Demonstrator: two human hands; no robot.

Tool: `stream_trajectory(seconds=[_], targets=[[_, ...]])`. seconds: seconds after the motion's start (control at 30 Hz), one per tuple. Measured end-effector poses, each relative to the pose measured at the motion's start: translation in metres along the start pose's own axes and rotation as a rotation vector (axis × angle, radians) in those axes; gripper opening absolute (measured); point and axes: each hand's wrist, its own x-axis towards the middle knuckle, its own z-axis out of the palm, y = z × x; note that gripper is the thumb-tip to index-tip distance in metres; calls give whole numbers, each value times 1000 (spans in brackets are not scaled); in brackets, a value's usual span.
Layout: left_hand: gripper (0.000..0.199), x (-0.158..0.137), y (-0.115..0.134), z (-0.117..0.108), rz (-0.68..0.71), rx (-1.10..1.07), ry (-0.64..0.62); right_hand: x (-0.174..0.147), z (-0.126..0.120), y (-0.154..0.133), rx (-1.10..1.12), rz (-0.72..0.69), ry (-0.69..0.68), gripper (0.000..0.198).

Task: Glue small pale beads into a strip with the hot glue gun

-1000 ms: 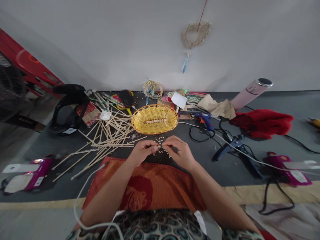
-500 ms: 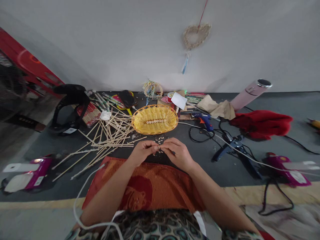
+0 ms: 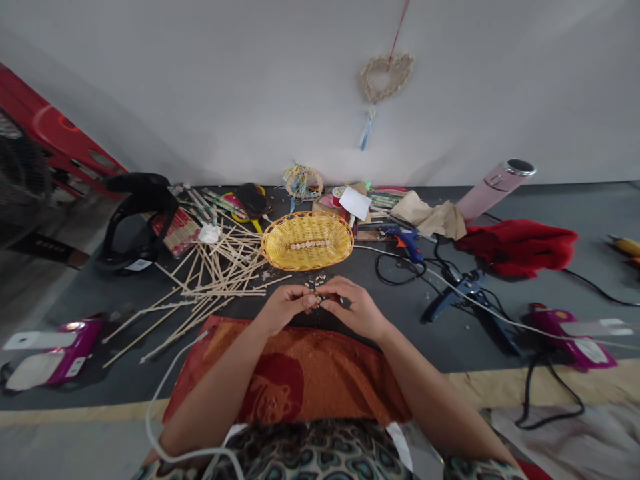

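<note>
My left hand (image 3: 286,308) is closed, with thumb and forefinger pinching a small cluster of pale short stick pieces (image 3: 318,301). Facing it, my right hand (image 3: 354,308) has its thumb and fingertips at the same cluster, fingers curled; exactly what it grips is too small to make out. Short cut pieces (image 3: 316,280) lie loose on the dark table just beyond my fingertips. Behind them stands a yellow oval wicker basket (image 3: 273,257), and a joined row of pale pieces (image 3: 309,245) rests inside it. An orange cloth (image 3: 345,363) lies under my forearms.
Thin wooden sticks (image 3: 220,270) are heaped to the left. On the right lie a blue glue gun (image 3: 409,241), blue cutters (image 3: 467,297), a red cloth (image 3: 520,247) and a leaning pink flask (image 3: 495,190). White cable (image 3: 485,310) crosses the right side. A heart ornament (image 3: 387,77) hangs on the wall.
The fingers of my right hand have shifted slightly around the small pieces. My left hand keeps its pinch. The whole view has moved a little.
</note>
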Motion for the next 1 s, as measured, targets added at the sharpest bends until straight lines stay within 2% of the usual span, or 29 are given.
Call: stream_trajectory(seconds=[0.1,0.3,0.43,0.6,0.83,1.0], targets=[[28,0,1,1,-3,22,-10,1,4,-1,6,-18,-28,18],[28,1,-2,1,11,-36,29,-1,6,-2,-55,-4,17,10],[26,0,-2,0,10,17,16,-1,6,-1,-93,-4,12,8],[27,0,1,1,4,40,5,-1,7,0,-79,-17,-18,12],[25,0,1,2,-11,-14,-32,-1,10,1,-77,-51,31,12],[24,0,-4,1,-25,0,2,-3,12,5,-105,-94,21,13]])
